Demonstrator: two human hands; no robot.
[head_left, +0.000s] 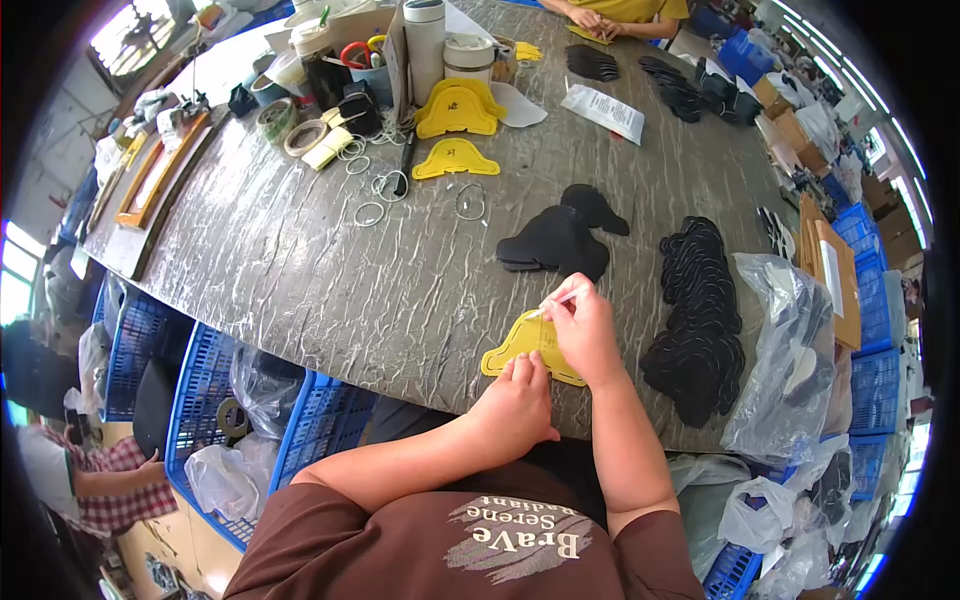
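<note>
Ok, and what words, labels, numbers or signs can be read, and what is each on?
I won't copy wording, but writing shows here:
Brown shirt: pale lettering, legible but upside down.
White packet: print too small to read.
Yellow stack: dark mark, too small.
Yellow piece below it: likewise.
Nearest yellow piece: faint marks, unreadable.

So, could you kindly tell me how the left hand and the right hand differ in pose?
The left hand has its fingers extended, while the right hand has its fingers curled. The left hand holds no tool, its fingertips on the near part of the yellow piece; the right hand pinches a slim white tool, its tip by the piece's far edge. Both are bare and at the yellow piece.
</note>
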